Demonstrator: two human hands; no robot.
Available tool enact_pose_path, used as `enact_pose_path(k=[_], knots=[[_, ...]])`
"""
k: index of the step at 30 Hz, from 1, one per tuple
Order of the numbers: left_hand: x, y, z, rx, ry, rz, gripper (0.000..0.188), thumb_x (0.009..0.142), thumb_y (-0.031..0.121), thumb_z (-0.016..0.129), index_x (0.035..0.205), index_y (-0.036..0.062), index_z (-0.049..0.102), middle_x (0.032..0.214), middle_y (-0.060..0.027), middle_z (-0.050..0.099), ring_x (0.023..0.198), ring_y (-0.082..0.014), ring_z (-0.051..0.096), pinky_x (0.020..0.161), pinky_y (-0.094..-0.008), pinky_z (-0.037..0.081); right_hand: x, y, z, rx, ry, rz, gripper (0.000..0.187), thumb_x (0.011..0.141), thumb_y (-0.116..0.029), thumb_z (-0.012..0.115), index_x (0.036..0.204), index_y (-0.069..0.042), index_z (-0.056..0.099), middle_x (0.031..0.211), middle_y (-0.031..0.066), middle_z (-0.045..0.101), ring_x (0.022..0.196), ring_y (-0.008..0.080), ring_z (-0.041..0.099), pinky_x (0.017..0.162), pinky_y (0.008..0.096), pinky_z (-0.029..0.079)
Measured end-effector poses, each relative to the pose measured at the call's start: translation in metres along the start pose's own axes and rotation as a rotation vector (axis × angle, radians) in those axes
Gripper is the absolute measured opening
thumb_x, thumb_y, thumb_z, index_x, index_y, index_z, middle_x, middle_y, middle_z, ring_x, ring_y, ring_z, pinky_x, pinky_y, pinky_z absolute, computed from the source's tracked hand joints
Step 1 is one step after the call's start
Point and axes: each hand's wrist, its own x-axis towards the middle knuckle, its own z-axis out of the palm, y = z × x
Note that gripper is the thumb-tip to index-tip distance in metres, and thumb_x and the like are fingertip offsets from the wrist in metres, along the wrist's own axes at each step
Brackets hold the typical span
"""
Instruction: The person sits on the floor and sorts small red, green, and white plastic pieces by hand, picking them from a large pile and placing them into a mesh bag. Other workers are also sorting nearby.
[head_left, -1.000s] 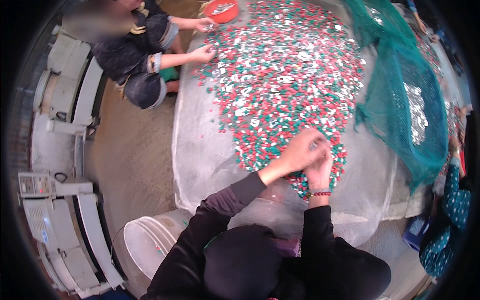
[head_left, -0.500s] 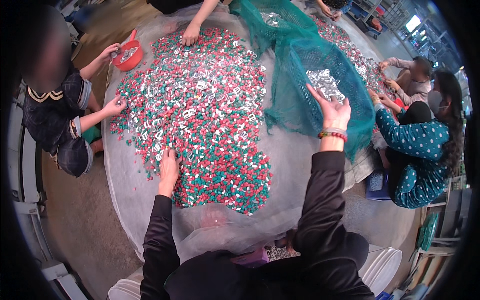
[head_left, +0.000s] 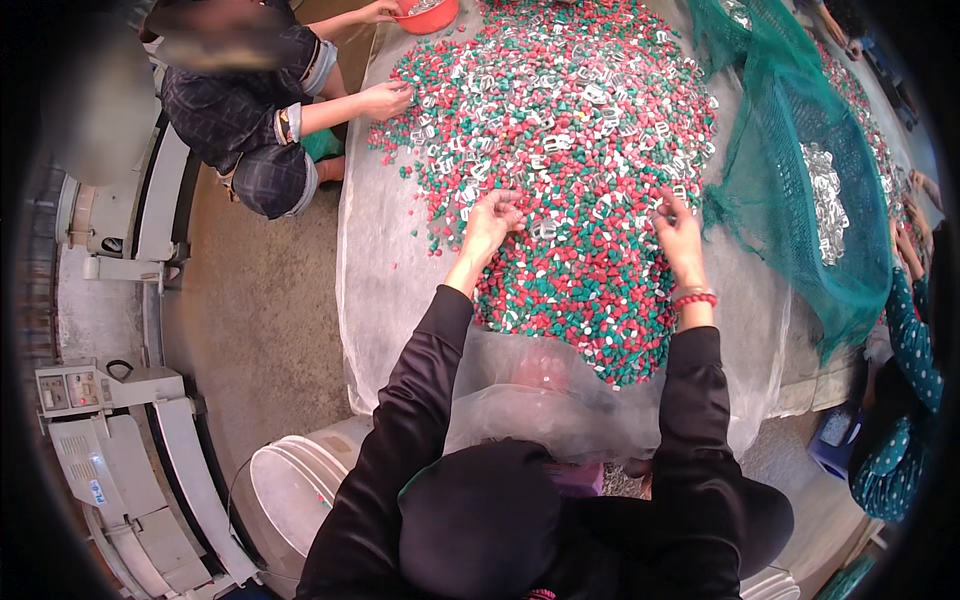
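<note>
A wide pile of small red, green and white pebble-like pieces (head_left: pixel 600 290) lies on a translucent sheet, with many whitish buckle-shaped pieces (head_left: pixel 550 146) strewn through it. My left hand (head_left: pixel 488 230) reaches into the pile's left side with bent fingers. Whatever lies under its fingertips is too small to make out. My right hand (head_left: pixel 681 240), a red bead bracelet at its wrist, is over the pile's right edge. Its fingers are slightly apart, close to a whitish buckle piece (head_left: pixel 679 191), and I see nothing held in them.
To the right stands a teal mesh basket (head_left: pixel 770 170) draped with green netting, holding a heap of buckle pieces (head_left: pixel 826 215). A person (head_left: pixel 250 110) crouches at the left, near a red bowl (head_left: pixel 428 16). White buckets (head_left: pixel 300 480) stand at lower left; machines line the left side.
My right hand has moved left from over the basket to the pile's edge. My left hand stays at the pile. The view has turned, showing more floor and machinery at the left.
</note>
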Motion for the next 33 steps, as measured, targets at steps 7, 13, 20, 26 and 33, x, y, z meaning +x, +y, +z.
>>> enact_pose_path(k=[7, 13, 20, 26, 33], knots=[[-0.001, -0.005, 0.021, 0.625, -0.071, 0.003, 0.069, 0.063, 0.012, 0.084, 0.126, 0.0064, 0.055, 0.117, -0.0166, 0.064, 0.103, -0.0271, 0.062, 0.089, -0.0367, 0.05, 0.029, 0.04, 0.031, -0.515, 0.047, 0.051, 0.057, 0.075, -0.016, 0.067, 0.128, -0.003, 0.052, 0.115, 0.0262, 0.058, 0.113, 0.038, 0.053, 0.096, 0.043, 0.043], [-0.004, -0.01, 0.035, 0.298, -0.281, -0.069, 0.075, 0.07, 0.004, 0.081, 0.136, 0.0025, 0.044, 0.12, -0.0241, 0.057, 0.096, -0.0198, 0.063, 0.079, -0.0333, 0.055, 0.002, 0.017, 0.067, -0.148, -0.131, -0.217, 0.05, 0.07, -0.005, 0.069, 0.119, -0.003, 0.059, 0.112, 0.0216, 0.062, 0.105, 0.0357, 0.06, 0.092, 0.0396, 0.047], [-0.04, 0.007, 0.032, -0.156, -0.317, -0.21, 0.055, 0.083, -0.003, 0.067, 0.132, -0.0065, 0.042, 0.107, -0.0147, 0.063, 0.087, -0.0172, 0.067, 0.074, -0.028, 0.056, -0.051, -0.024, 0.071, 0.273, -0.44, 0.041, 0.037, 0.083, 0.002, 0.055, 0.119, -0.001, 0.059, 0.11, 0.0161, 0.063, 0.089, 0.0199, 0.065, 0.074, 0.0306, 0.056], [-0.058, 0.043, 0.026, 0.007, -0.268, -0.029, 0.074, 0.078, -0.009, 0.067, 0.143, 0.0112, 0.036, 0.119, -0.0143, 0.056, 0.088, -0.0144, 0.062, 0.076, -0.0272, 0.053, -0.077, -0.034, 0.055, 0.759, -0.212, 0.263, 0.05, 0.088, 0.006, 0.049, 0.138, -0.003, 0.043, 0.112, 0.0134, 0.057, 0.084, 0.0163, 0.064, 0.073, 0.0297, 0.059], [-0.06, 0.064, 0.033, 0.31, -0.128, 0.053, 0.093, 0.07, -0.008, 0.073, 0.147, 0.0138, 0.027, 0.122, -0.0192, 0.055, 0.092, -0.0143, 0.061, 0.075, -0.0305, 0.054, -0.082, -0.051, 0.036, 0.649, -0.276, 0.122, 0.081, 0.083, 0.011, 0.047, 0.151, -0.02, 0.015, 0.139, 0.0195, 0.04, 0.1, 0.0221, 0.062, 0.076, 0.0336, 0.059]])
